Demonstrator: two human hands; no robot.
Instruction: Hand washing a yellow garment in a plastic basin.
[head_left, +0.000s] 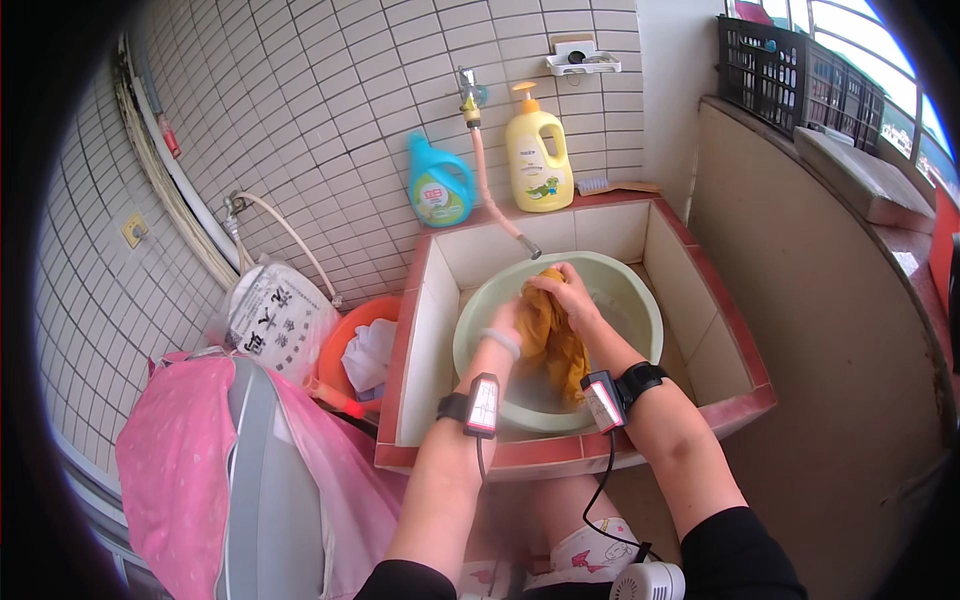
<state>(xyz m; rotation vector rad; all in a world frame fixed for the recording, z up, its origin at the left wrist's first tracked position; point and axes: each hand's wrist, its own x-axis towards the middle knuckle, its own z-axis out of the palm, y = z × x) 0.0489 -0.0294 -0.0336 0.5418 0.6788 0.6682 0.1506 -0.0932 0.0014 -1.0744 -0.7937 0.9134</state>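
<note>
A mustard-yellow cloth (551, 330) hangs bunched between my two hands, its lower end down in a pale green plastic basin (649, 307). Thumb and fingers of my right hand (576, 298) pinch its top. My left hand (508, 321) grips its left side, blurred, with the fingertips partly hidden. Cloudy water (619, 304) shows in the basin. The basin sits inside a tiled sink (705, 352) with a red tile rim. Just beyond my right hand, a pinkish hose (486, 180) with a metal end hangs from the wall tap (471, 94).
On the sink's back ledge stand a blue detergent bottle (441, 184), a yellow pump bottle (540, 161) and a scrubbing brush (619, 186). An orange basin (341, 334) holds white clothing (370, 351) at left. Nearer stands a washing machine (274, 480) under a pink cover (180, 465). Cables (600, 487) trail from my wrist devices.
</note>
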